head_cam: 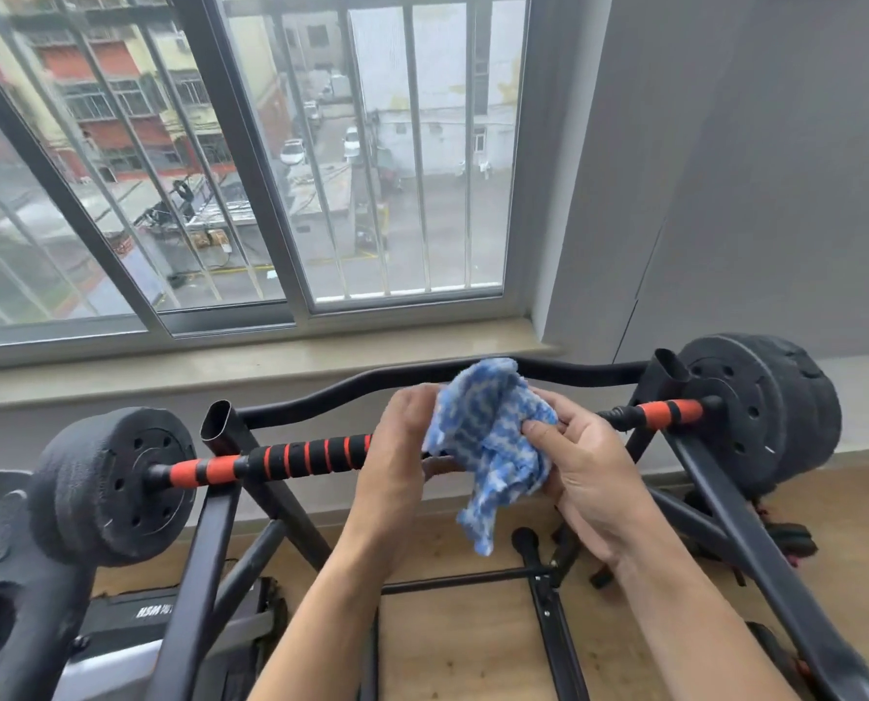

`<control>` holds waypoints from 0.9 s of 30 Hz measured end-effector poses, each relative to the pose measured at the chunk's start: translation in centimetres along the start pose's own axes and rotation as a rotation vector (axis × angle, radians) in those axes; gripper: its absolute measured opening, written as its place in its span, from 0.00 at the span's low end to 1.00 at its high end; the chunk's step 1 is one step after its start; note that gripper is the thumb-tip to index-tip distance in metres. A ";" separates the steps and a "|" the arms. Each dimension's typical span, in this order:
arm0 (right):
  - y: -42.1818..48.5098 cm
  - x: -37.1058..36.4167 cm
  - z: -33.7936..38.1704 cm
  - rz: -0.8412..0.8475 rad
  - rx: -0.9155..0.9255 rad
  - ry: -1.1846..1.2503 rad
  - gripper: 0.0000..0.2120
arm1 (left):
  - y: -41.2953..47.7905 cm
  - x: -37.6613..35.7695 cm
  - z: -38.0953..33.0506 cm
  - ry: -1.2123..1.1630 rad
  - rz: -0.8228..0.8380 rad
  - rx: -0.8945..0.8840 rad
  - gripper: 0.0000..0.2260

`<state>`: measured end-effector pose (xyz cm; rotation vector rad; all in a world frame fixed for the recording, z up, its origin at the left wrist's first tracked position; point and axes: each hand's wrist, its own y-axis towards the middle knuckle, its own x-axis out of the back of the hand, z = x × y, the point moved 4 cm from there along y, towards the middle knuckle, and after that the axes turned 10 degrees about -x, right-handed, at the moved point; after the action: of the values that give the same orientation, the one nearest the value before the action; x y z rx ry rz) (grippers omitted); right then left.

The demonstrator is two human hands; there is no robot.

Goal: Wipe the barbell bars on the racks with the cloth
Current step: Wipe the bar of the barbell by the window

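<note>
Both my hands, left [397,447] and right [581,462], hold the blue cloth [493,437] in curled fingers over the barbell bar [301,455].

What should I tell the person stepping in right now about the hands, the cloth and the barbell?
Left hand: at the middle of the barbell bar, fingers curled toward the cloth; its grip is hidden.
Right hand: pinches the blue-and-white cloth, bunched just in front of the bar.
The bar lies across the black rack, weight plates on both ends.
Done: cannot tell how much is wiped.
Left: run the cloth along both striped grips to the plates.
</note>
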<state>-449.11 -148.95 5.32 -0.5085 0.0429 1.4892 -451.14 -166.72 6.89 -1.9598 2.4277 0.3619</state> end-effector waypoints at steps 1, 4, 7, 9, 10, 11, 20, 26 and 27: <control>0.2 0.2 -0.2 -0.001 -0.009 -0.010 0.14 | 0.0 -0.1 0.0 0.087 0.019 -0.046 0.20; 0.5 0.6 -0.4 0.010 -0.038 -0.027 0.13 | 0.5 -0.1 -0.3 0.253 -0.066 -0.123 0.09; 0.7 0.9 -0.6 0.002 -0.044 -0.017 0.13 | 1.1 0.3 -0.3 0.270 -0.085 -0.121 0.11; 0.7 1.1 -0.6 0.004 -0.034 -0.013 0.13 | 0.9 -0.4 -0.3 0.438 0.078 -0.147 0.15; 0.8 1.1 -0.5 0.012 -0.030 -0.013 0.14 | 0.7 -0.6 0.0 0.557 0.116 -0.172 0.16; 0.8 1.1 -0.4 0.022 -0.028 -0.012 0.15 | 0.6 -0.8 0.3 0.644 0.110 -0.215 0.14; 0.6 2.5 0.3 0.150 -0.052 0.019 0.21 | 1.8 0.4 1.2 -0.106 0.036 0.176 0.10; 0.4 2.9 0.4 0.104 -0.049 0.068 0.20 | 0.9 -1.0 1.5 -0.091 0.047 0.167 0.10; 0.3 2.9 0.4 0.101 -0.052 0.074 0.19 | 0.7 -1.4 1.3 -0.007 0.074 0.142 0.09</control>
<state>-449.19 -146.09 4.60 -0.6112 0.0896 1.5726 -451.67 -164.99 5.90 -1.8128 2.4517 0.1903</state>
